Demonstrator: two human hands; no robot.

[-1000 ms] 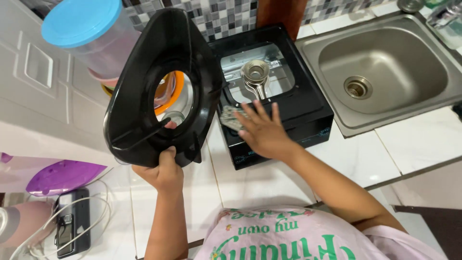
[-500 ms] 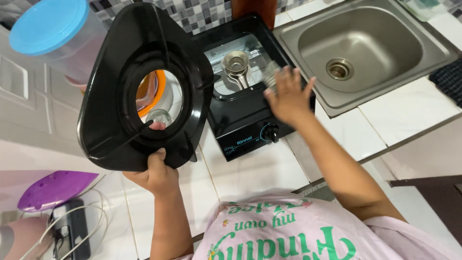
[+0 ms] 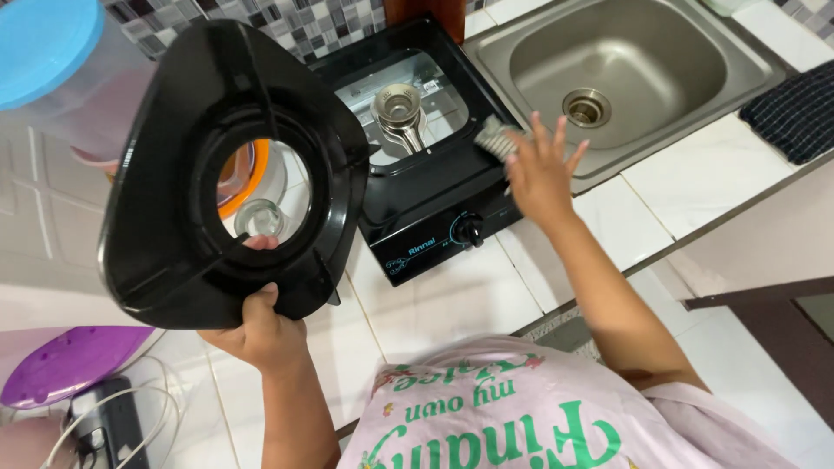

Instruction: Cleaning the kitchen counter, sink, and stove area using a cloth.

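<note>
My left hand (image 3: 256, 330) grips the lower edge of a black, rounded-triangle stove top plate (image 3: 174, 260) with a round hole in the middle, holding it tilted up above the counter. A black single-burner gas stove (image 3: 434, 221) sits uncovered, its metal burner (image 3: 398, 108) and shiny inner tray showing. My right hand (image 3: 539, 174) rests at the stove's right edge with fingers spread, pressing a grey scouring pad (image 3: 493, 137) under the fingertips.
A steel sink (image 3: 625, 52) lies right of the stove, with a dark checked cloth (image 3: 795, 108) beyond it. A blue-lidded clear container (image 3: 43, 52) stands at the far left. A purple lid (image 3: 69, 365) and a black device with white cables (image 3: 104, 426) lie at the lower left.
My right hand has slid with the pad from the stove's front middle to its right edge. The left hand keeps the black plate raised.
</note>
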